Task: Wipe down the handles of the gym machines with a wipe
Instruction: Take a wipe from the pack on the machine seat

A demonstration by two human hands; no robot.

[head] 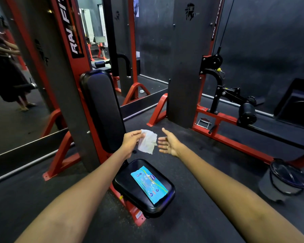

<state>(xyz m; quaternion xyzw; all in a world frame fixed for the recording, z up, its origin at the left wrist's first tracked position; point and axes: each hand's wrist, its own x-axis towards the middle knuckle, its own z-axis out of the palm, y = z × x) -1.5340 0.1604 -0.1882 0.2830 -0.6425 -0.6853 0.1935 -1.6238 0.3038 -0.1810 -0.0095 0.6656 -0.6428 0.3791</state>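
Note:
My left hand (131, 141) pinches a crumpled white wipe (148, 143) in the air above the machine's seat. My right hand (168, 144) is held open just to the right of the wipe, palm turned toward it, apart from it. A blue pack of wipes (148, 184) lies flat on the black seat pad (126, 185) below my arms. A metal stirrup handle (204, 122) lies on the red frame of the machine on the right.
A black back pad (102, 109) on a red and grey machine column stands just left of my hands. A grey bin with a dark liner (284, 179) sits on the floor at right. A mirror (11, 88) lines the left wall; a black roller pad (247, 113) sits at right.

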